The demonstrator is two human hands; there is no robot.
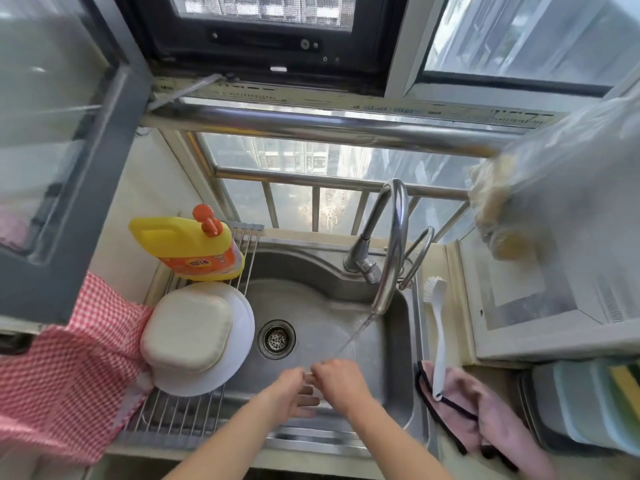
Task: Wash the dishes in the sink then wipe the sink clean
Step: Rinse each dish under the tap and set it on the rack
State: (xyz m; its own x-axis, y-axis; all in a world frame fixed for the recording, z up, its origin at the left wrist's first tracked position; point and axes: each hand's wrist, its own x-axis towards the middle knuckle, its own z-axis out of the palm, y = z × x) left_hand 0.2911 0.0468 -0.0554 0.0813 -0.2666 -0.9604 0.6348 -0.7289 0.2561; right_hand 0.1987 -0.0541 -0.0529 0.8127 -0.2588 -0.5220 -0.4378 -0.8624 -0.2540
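So the stainless steel sink basin (322, 306) fills the middle of my view, round drain strainer (276, 339) dead centre, and a thin stream of water (353, 336) runs down from the curved chrome faucet (388, 251) at about 1 o'clock. Both hands meet under that stream at 6 o'clock over the basin. The left hand (294, 393) has its fingers fairly straight and spread, pointing right, with nothing in it as far as I can see. The right hand (341, 379) sits over the left one's fingers, knuckles up and fingers curled down; I can't tell if it actually has hold of anything beyond touching the left hand. The washed stuff is at 9 o'clock: a cream rounded-square plastic container (187, 332) upside down on a white round plate (235, 341), both on the metal roll-up drying rack (180, 414) along the sink's left side. At 10 o'clock on the same rack stands a yellow dish soap jug with an orange pump (187, 245). Further left hangs a red-and-white checked cloth (62, 375). At 3 o'clock a white long-handled dish brush (439, 334) lies on the sink edge, its handle end resting on a pink cloth with dark trim (485, 407) at 4 o'clock.
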